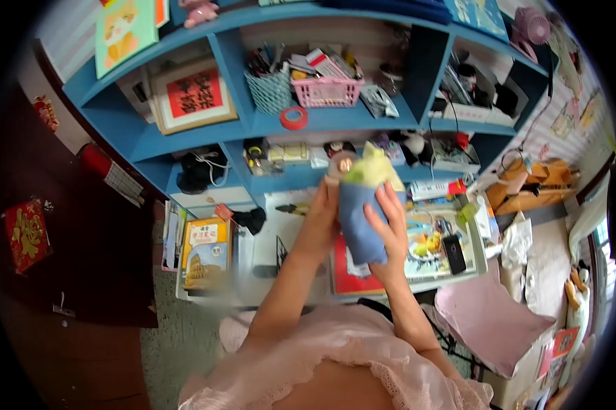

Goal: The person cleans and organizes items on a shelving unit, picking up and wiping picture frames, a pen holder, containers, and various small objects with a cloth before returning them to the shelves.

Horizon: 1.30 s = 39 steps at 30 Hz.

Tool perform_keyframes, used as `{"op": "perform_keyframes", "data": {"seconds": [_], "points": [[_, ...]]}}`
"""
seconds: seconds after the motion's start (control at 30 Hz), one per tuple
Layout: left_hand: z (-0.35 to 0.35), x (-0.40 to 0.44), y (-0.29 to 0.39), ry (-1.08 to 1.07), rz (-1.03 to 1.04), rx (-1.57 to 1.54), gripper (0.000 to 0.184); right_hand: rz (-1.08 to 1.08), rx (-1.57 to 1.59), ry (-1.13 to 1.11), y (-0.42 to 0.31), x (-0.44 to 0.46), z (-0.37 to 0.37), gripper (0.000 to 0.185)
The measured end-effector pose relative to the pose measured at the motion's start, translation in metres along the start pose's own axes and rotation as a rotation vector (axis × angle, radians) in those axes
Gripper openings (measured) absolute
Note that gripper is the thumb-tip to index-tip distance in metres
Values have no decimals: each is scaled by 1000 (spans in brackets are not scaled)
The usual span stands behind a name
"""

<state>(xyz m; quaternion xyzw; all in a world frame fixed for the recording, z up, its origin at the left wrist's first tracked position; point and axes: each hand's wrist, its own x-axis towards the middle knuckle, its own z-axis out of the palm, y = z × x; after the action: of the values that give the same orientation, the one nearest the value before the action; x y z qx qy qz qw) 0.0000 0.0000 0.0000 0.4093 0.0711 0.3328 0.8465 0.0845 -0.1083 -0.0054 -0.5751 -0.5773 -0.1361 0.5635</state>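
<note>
Between my two hands, above the desk, is a soft-looking blue and pale-yellow item [363,219]; its exact kind is unclear. The yellow end points up towards the shelf and the blue part hangs below. My left hand [319,217] is closed along its left side, with the fingertips partly hidden. Wrapped over the right side is my right hand [389,236], its fingers bent across the blue surface. By the left fingertips shows a round, pinkish translucent thing [341,166]; whether it is held cannot be made out.
A blue shelf unit [328,123] rises behind the desk, holding a pink basket [327,92], a woven holder [270,92] and red tape [294,118]. On the desk are a yellow book [207,254] and a black phone [453,253]. A pink chair [489,318] stands right.
</note>
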Motion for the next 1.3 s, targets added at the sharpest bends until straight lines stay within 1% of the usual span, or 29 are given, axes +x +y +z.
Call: {"op": "perform_keyframes", "data": {"seconds": [0.03, 0.07, 0.1, 0.17, 0.2, 0.27, 0.3, 0.33, 0.37, 0.4, 0.43, 0.47, 0.5, 0.57, 0.63, 0.7, 0.73, 0.77, 0.83, 0.9, 0.97, 1.0, 1.07, 1.1, 1.17, 1.2, 1.27, 1.3], "points": [[-2, -1, -3, -23, 6, -71, 48, -57, -50, -42, -1, -1, -3, 57], [-5, -2, -2, -71, -29, -161, 44, -92, -89, -66, -3, -1, -5, 55], [0, 11, 16, -104, 18, -154, 44, -147, -92, -51, -3, 15, -2, 55], [10, 7, 33, -15, -48, -49, 45, -175, -83, -13, -6, 15, -1, 51], [8, 15, 47, -56, -143, -37, 48, -171, -73, 17, -10, 18, -1, 46], [8, 28, 70, -66, 267, 197, 52, -155, -57, 7, -11, 27, -4, 44], [14, 40, 96, -136, 293, 57, 50, -132, -41, -5, -12, 30, -5, 42], [38, 45, 124, -61, 438, 57, 51, -95, -44, -28, -11, 32, -6, 38], [41, 65, 147, -64, 652, 209, 51, -101, -36, -31, -10, 32, -6, 38], [46, 80, 175, -80, 808, 430, 51, -73, -11, -51, -8, 30, -6, 38], [45, 106, 200, 18, 1037, 604, 58, -50, 15, -71, -8, 29, -5, 38], [41, 131, 226, 126, 1200, 784, 66, -53, 25, -55, -10, 29, -4, 40], [44, 146, 247, 333, 1407, 1074, 70, -65, 36, -57, -11, 30, -3, 40], [57, 158, 276, 379, 1251, 1379, 52, -68, 26, -79, -10, 31, -3, 42], [29, 199, 290, 324, 963, 1312, 74, -89, 6, -86, -9, 35, -4, 43], [19, 218, 296, 523, 818, 1602, 80, -69, 28, -79, -11, 42, -8, 45], [15, 222, 297, 575, 842, 1611, 80, -78, 25, -68, -10, 43, -8, 45], [13, 227, 299, 569, 859, 1609, 80, -70, 16, -65, -8, 43, -9, 47], [1, 236, 299, 543, 1089, 1633, 89, -62, 8, -61, -5, 44, -9, 48], [-2, 243, 301, 809, 1302, 1894, 97, -43, 10, -82, -3, 45, -9, 50], [-3, 241, 307, 633, 1069, 1706, 98, -52, 11, -79, -1, 46, -7, 50], [-1, 238, 308, 634, 1069, 1708, 98, -58, 9, -79, -1, 46, -7, 50], [2, 232, 308, 625, 996, 1617, 94, -59, 11, -81, 0, 47, -5, 50], [1, 234, 306, 625, 998, 1618, 94, -60, 12, -83, 1, 48, -5, 49], [0, 237, 302, 749, 1178, 1740, 89, -66, 11, -82, 3, 49, -3, 47], [4, 234, 299, 749, 1178, 1741, 89, -70, 9, -83, 3, 49, -3, 46], [11, 226, 294, 835, 1136, 1767, 83, -63, 14, -96, 2, 50, -3, 45], [9, 227, 296, 838, 1135, 1765, 83, -58, 18, -109, 2, 51, -5, 45]]}}
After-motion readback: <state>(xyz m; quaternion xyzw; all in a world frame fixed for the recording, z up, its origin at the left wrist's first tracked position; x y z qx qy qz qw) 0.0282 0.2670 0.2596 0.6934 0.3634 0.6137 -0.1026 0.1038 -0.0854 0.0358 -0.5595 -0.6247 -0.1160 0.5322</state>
